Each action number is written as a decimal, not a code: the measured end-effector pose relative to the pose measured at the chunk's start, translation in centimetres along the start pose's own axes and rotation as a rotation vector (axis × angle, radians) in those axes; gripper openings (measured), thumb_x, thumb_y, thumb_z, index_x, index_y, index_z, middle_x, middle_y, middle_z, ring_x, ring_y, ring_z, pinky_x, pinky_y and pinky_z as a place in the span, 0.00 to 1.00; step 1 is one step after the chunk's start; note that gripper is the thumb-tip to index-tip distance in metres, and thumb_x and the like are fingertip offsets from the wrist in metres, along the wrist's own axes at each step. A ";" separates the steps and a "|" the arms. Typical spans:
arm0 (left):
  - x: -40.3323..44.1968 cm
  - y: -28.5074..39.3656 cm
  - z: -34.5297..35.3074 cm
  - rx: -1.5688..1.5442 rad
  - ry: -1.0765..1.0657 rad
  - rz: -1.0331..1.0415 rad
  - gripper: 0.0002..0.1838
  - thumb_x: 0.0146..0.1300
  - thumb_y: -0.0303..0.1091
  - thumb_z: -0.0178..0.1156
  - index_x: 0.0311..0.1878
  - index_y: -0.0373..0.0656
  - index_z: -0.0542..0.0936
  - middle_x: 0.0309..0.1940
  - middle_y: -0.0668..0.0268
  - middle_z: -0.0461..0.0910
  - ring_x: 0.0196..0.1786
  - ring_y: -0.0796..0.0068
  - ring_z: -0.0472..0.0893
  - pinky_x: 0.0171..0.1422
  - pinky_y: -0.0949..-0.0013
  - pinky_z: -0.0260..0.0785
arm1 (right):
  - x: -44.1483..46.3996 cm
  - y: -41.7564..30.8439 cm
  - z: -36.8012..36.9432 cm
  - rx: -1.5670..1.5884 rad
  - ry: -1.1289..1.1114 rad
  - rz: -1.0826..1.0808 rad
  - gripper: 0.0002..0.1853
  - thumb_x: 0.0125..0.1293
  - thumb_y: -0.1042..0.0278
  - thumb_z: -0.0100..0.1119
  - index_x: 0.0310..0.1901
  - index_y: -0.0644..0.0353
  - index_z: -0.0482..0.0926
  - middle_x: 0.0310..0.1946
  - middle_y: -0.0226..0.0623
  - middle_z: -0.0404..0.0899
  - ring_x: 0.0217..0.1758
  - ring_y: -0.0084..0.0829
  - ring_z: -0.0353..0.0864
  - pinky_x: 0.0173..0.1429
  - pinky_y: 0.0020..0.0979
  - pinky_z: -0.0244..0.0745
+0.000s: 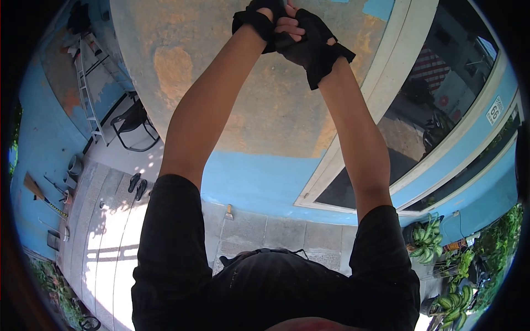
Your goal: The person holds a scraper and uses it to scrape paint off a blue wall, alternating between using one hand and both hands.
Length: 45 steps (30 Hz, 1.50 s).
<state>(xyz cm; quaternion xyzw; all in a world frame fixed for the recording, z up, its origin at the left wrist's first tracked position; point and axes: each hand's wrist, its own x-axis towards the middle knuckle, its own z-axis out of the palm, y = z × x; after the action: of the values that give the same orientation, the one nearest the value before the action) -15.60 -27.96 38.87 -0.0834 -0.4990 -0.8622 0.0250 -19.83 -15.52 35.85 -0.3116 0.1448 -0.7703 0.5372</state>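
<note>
The fingers (290, 29) of the right hand (313, 41) are curled inward, bare beyond a black fingerless glove, and sit up against the left hand (261, 20). The left hand wears a matching glove; the top edge cuts both hands off, so I cannot tell how far its fingers are open, or what either hand has hold of. Both arms reach up in front of the wall (243, 105), which lies to the left of the white frame (331, 171). The wall is mottled grey and orange, with light blue paint along its lower part and small blue patches near the top, just beside the frame.

On the paving (281, 231), left of the frame's lower corner, lies a small tool with a wooden handle (228, 212). Well to the left of the frame are a stepladder (85, 83), a black chair (132, 118), a pair of black sandals (138, 187) and a broom (34, 187). Right of the frame are a plate marked 66 (494, 110) and, lower down, leafy plants (425, 240).
</note>
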 end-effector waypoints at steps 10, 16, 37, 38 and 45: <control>-1.7 -1.1 2.6 0.245 0.414 0.281 0.26 0.65 0.57 0.46 0.28 0.41 0.73 0.13 0.57 0.70 0.08 0.57 0.70 0.14 0.54 0.72 | -0.6 0.1 1.1 -0.062 -0.024 0.044 0.14 0.77 0.61 0.42 0.29 0.51 0.67 0.15 0.25 0.66 0.12 0.19 0.62 0.14 0.21 0.58; -0.2 0.0 -0.5 0.060 -0.013 0.095 0.23 0.66 0.53 0.45 0.25 0.43 0.71 0.09 0.61 0.66 0.06 0.62 0.62 0.09 0.62 0.61 | -0.3 0.5 1.8 0.005 -0.002 0.008 0.14 0.77 0.63 0.42 0.29 0.51 0.66 0.14 0.25 0.66 0.12 0.19 0.62 0.14 0.21 0.59; 3.2 1.8 -0.1 0.067 0.199 0.246 0.24 0.66 0.54 0.45 0.24 0.45 0.71 0.09 0.63 0.64 0.05 0.64 0.60 0.09 0.64 0.57 | -0.1 -1.7 1.3 -0.155 0.028 0.094 0.16 0.77 0.58 0.42 0.28 0.49 0.65 0.12 0.22 0.63 0.11 0.18 0.60 0.14 0.22 0.55; 3.2 1.7 -0.2 0.062 0.213 0.256 0.24 0.66 0.54 0.45 0.24 0.45 0.71 0.09 0.63 0.64 0.05 0.64 0.59 0.09 0.64 0.57 | 0.1 -1.7 1.2 -0.123 0.027 0.118 0.15 0.77 0.59 0.42 0.29 0.49 0.66 0.12 0.22 0.63 0.12 0.18 0.60 0.14 0.22 0.55; 3.3 0.0 1.3 0.056 0.306 0.338 0.24 0.66 0.55 0.45 0.23 0.45 0.70 0.08 0.64 0.63 0.05 0.65 0.59 0.09 0.65 0.55 | -0.6 -1.7 -0.1 -0.066 0.115 -0.028 0.04 0.74 0.68 0.46 0.40 0.50 0.72 0.18 0.25 0.64 0.15 0.17 0.60 0.18 0.20 0.54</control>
<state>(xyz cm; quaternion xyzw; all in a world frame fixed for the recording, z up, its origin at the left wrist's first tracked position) -18.68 -26.69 40.10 -0.0332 -0.4921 -0.8342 0.2466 -21.02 -14.34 36.50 -0.2862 0.1964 -0.7892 0.5067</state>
